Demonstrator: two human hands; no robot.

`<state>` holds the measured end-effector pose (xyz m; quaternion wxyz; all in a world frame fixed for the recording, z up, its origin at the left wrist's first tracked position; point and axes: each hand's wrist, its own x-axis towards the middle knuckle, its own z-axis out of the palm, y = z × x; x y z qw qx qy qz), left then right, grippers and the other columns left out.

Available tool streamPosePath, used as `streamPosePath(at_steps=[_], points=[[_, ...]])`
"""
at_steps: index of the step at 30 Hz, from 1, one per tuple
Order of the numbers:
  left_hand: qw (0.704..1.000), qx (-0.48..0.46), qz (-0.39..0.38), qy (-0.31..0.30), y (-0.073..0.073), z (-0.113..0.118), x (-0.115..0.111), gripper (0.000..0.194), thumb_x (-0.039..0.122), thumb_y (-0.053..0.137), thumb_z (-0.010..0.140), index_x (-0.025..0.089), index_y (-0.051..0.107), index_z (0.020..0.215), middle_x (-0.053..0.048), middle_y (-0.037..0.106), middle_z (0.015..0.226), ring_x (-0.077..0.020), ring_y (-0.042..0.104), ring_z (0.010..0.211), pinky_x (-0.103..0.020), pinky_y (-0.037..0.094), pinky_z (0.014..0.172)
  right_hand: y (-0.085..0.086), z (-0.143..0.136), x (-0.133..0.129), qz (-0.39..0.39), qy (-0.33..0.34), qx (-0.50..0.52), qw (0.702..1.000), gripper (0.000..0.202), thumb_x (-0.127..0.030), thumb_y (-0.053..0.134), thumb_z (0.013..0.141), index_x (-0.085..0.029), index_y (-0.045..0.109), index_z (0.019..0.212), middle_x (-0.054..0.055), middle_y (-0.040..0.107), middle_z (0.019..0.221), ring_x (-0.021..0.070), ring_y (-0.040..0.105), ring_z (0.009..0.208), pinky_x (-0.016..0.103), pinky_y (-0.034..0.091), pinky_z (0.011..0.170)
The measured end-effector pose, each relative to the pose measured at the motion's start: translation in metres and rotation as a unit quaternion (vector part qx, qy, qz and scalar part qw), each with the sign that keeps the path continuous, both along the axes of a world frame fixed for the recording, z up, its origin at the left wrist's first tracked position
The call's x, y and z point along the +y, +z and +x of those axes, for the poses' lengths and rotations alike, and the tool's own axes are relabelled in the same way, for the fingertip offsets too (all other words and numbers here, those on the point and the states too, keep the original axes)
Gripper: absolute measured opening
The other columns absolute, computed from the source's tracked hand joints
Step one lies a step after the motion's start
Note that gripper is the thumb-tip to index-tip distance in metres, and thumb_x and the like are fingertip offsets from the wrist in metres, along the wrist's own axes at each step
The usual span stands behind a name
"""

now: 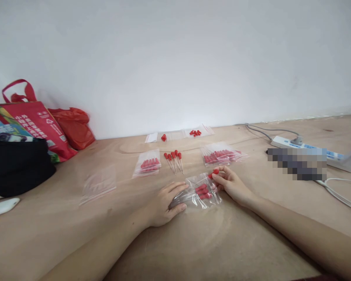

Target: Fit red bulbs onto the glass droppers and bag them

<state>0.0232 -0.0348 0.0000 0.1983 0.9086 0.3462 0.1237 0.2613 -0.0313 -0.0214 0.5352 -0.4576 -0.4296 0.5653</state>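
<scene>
A small clear zip bag (199, 192) holding several red-capped droppers lies on the wooden surface (193, 242) in front of me. My left hand (166, 203) grips the bag's left end between thumb and fingers. My right hand (232, 185) pinches a red-capped dropper (214, 172) at the bag's upper right edge. Beyond the bag, several loose droppers (174, 159) lie side by side.
Filled bags (148, 164) (220, 154) lie left and right of the loose droppers. An empty clear bag (98, 183) lies at the left. More bags and red caps (195, 132) sit by the wall. Red shopping bags (46, 121), a black item (16, 166), a power strip (304, 146).
</scene>
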Motion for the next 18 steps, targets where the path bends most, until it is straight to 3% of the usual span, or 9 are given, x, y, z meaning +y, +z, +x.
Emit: streamPosePath(at_steps=[4, 8, 10, 15, 18], points=[[1.0, 0.007, -0.004, 0.005, -0.003, -0.002, 0.001, 0.047, 0.035, 0.044, 0.083, 0.024, 0.032, 0.127, -0.004, 0.035, 0.133, -0.0207, 0.031, 0.122, -0.04, 0.027, 0.101, 0.001, 0.001, -0.001, -0.019, 0.051, -0.113, 0.992, 0.032, -0.039, 0.066, 0.06, -0.016, 0.054, 0.078, -0.006, 0.051, 0.048, 0.0056, 0.044, 0.037, 0.018, 0.036, 0.036], [1.0, 0.007, -0.005, 0.006, -0.003, -0.002, 0.001, 0.046, 0.035, 0.043, 0.083, 0.024, 0.033, 0.126, -0.004, 0.036, 0.133, -0.0209, 0.031, 0.122, -0.04, 0.027, 0.101, 0.004, 0.0, 0.0, -0.022, 0.103, -0.163, 0.981, 0.036, -0.045, 0.062, 0.061, -0.015, 0.062, 0.08, -0.007, 0.045, 0.037, 0.0049, 0.035, 0.032, 0.018, 0.029, 0.032], [1.0, 0.004, -0.003, 0.004, -0.003, -0.001, 0.001, 0.046, 0.035, 0.043, 0.083, 0.023, 0.033, 0.126, -0.005, 0.036, 0.132, -0.0209, 0.033, 0.121, -0.04, 0.028, 0.101, 0.004, -0.002, 0.001, -0.015, 0.099, -0.17, 0.98, 0.036, -0.045, 0.062, 0.06, -0.015, 0.063, 0.078, -0.006, 0.045, 0.037, 0.0047, 0.033, 0.031, 0.018, 0.027, 0.031], [1.0, -0.003, 0.007, -0.002, -0.002, -0.001, 0.001, 0.046, 0.034, 0.045, 0.082, 0.023, 0.034, 0.125, -0.005, 0.038, 0.131, -0.0204, 0.034, 0.12, -0.038, 0.03, 0.1, -0.003, -0.007, 0.008, 0.008, 0.014, -0.203, 0.979, 0.028, -0.041, 0.065, 0.058, -0.014, 0.057, 0.06, -0.003, 0.05, 0.043, 0.0047, 0.038, 0.033, 0.017, 0.027, 0.032], [1.0, -0.015, 0.01, -0.004, -0.001, -0.001, 0.001, 0.045, 0.032, 0.044, 0.082, 0.023, 0.034, 0.125, -0.005, 0.039, 0.13, -0.0204, 0.036, 0.119, -0.038, 0.03, 0.099, 0.001, 0.001, 0.012, 0.017, 0.077, -0.227, 0.971, 0.024, -0.038, 0.064, 0.058, -0.015, 0.058, 0.058, -0.004, 0.049, 0.043, 0.0042, 0.036, 0.034, 0.017, 0.026, 0.033]])
